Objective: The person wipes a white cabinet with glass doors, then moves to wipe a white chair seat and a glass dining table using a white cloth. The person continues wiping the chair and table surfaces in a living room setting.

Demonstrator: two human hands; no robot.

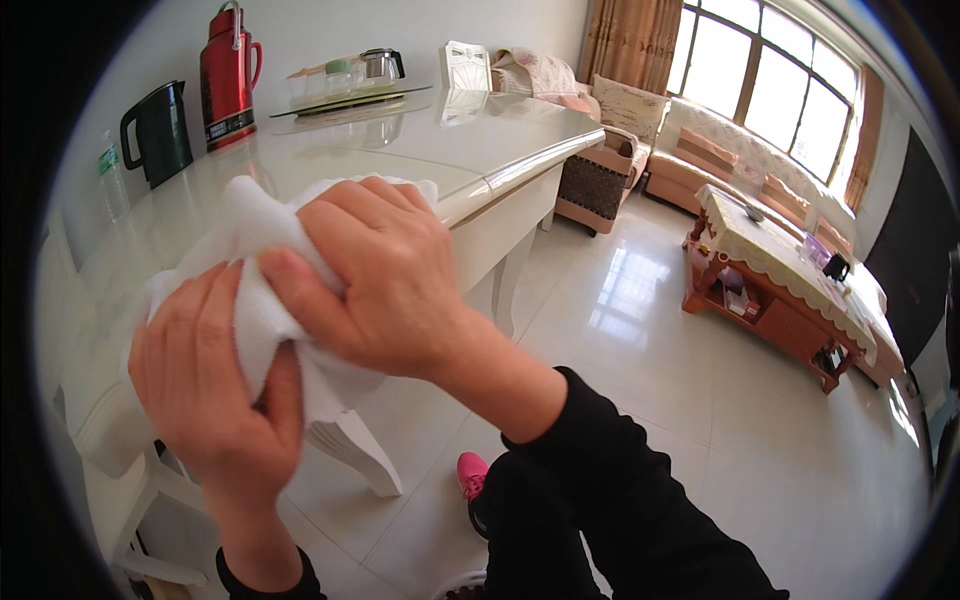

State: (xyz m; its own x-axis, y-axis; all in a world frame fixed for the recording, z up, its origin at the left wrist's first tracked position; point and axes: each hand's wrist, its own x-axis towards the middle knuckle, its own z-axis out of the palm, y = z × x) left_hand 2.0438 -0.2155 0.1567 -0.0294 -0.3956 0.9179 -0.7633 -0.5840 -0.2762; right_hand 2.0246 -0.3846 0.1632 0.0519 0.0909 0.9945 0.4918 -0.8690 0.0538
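Note:
A bunched white cloth (262, 214) is gripped between my two hands above the near side of a glossy white table (360, 161). My left hand (217, 375) wraps the lower left of the cloth, thumb toward the right. Slightly higher and to the right, my right hand (382, 277) holds the same cloth, its thumb pressed across a fold. Part of the cloth hangs below the hands. Whether it touches the tabletop cannot be seen, since the hands cover that spot.
Along the wall stand a plastic bottle (111, 176), a black electric kettle (159, 135), a red thermos flask (229, 82) and a glass tray (352, 103) with a teapot (380, 66). A white chair (142, 480) is lower left. A covered coffee table (780, 247) and sofa (690, 176) are at right.

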